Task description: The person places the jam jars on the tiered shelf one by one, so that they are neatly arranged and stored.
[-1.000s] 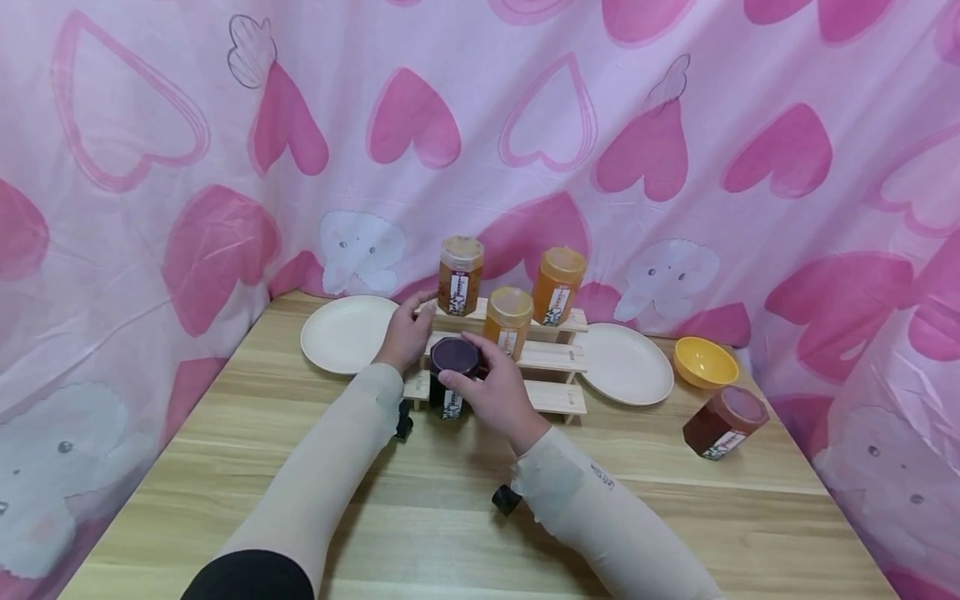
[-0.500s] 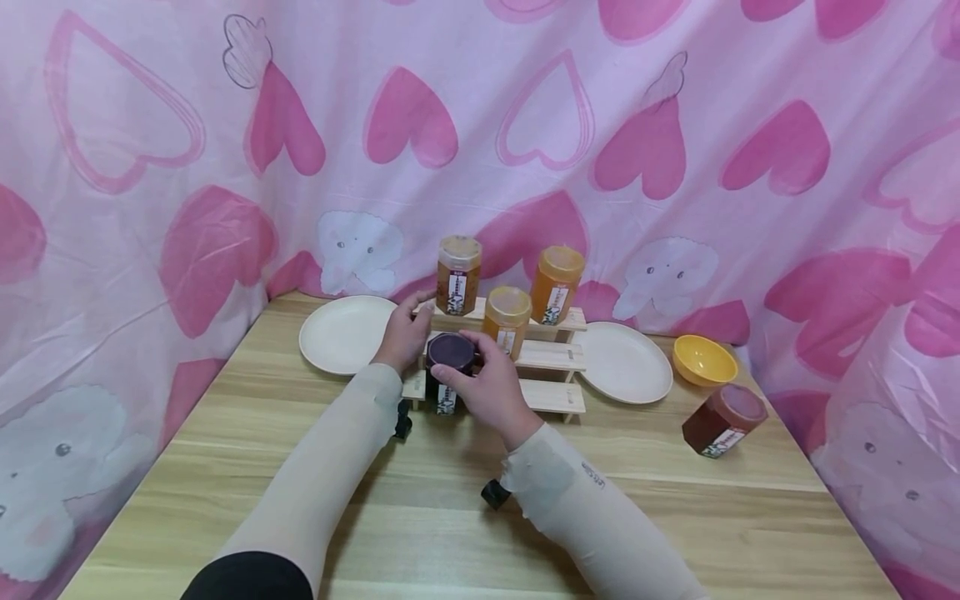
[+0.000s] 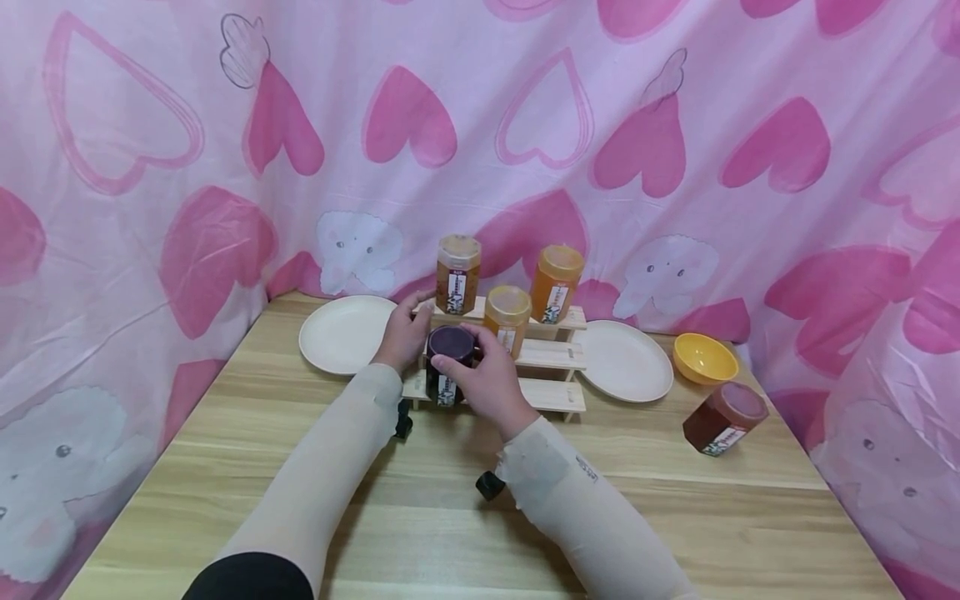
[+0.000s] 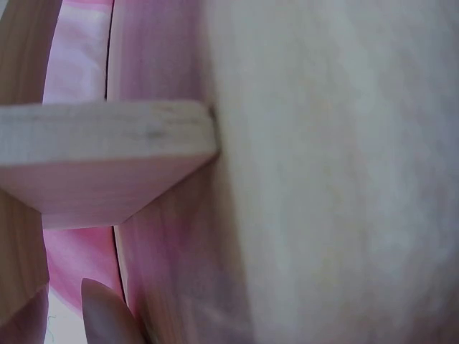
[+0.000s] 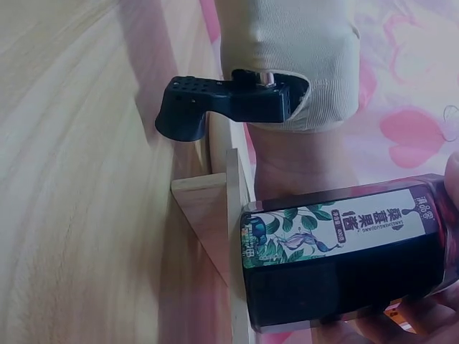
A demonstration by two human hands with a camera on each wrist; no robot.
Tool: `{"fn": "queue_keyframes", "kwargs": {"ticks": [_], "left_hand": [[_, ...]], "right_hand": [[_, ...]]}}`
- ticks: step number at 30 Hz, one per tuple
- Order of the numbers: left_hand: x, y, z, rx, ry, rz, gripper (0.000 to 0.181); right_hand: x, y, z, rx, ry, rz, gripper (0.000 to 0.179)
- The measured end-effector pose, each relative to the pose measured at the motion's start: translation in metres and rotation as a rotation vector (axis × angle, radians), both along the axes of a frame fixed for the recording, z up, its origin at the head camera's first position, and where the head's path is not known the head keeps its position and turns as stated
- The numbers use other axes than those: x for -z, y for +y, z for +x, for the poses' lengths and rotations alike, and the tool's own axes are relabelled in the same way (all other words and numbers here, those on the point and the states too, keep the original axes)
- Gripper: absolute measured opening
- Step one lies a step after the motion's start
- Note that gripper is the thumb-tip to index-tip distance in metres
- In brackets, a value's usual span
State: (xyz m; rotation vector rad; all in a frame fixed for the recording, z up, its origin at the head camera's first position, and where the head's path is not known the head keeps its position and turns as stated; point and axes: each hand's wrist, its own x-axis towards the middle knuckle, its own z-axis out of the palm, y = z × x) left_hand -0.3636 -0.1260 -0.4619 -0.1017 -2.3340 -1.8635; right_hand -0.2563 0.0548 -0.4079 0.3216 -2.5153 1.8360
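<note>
My right hand (image 3: 491,379) grips a dark mulberry jam jar (image 3: 447,367) by its upper part, thumb on the near side. The jar is upright at the left of the lowest step of a three-step wooden stand (image 3: 551,394). In the right wrist view, the base of the jam jar (image 5: 344,251) is right at the step's plank (image 5: 237,215). My left hand (image 3: 405,335) holds the left end of the stand near its top step, thumb and forefinger at the plank's end. Two of its fingertips (image 4: 107,315) show at the lower left of the left wrist view.
An amber jar (image 3: 457,287) and an orange jar (image 3: 557,287) stand on the top step, a yellow jar (image 3: 507,321) on the middle one. White plates (image 3: 341,337) flank the stand. At right are a yellow bowl (image 3: 705,358) and a reddish-brown jar (image 3: 723,421).
My right hand has brought the dark jar slightly left, then up and back over the lowest step. The left hand has stayed at the stand's end.
</note>
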Motion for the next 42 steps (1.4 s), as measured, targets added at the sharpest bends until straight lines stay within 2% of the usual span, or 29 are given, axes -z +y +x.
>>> {"fn": "queue_keyframes", "kwargs": {"ticks": [12,19,23,29,36,42], "left_hand": [[-0.006,0.003,0.002,0.006,-0.001,0.014,0.044],[-0.007,0.003,0.002,0.009,0.014,0.024,0.044],[-0.006,0.002,0.002,0.000,0.014,0.014,0.042],[-0.005,0.002,0.003,-0.005,0.016,0.001,0.043],[-0.004,0.002,0.004,-0.008,0.012,0.008,0.043],[-0.004,0.001,0.004,-0.007,0.009,-0.002,0.044]], "right_hand": [[0.000,0.001,-0.002,0.017,0.026,0.001,0.075],[0.002,0.005,-0.001,-0.015,0.042,0.028,0.074],[0.005,0.012,0.004,-0.040,0.018,0.038,0.071],[0.008,0.033,0.018,-0.064,-0.042,0.025,0.073],[0.009,0.071,0.031,-0.120,-0.097,0.028,0.058],[0.003,0.109,0.039,-0.151,-0.096,0.056,0.047]]}}
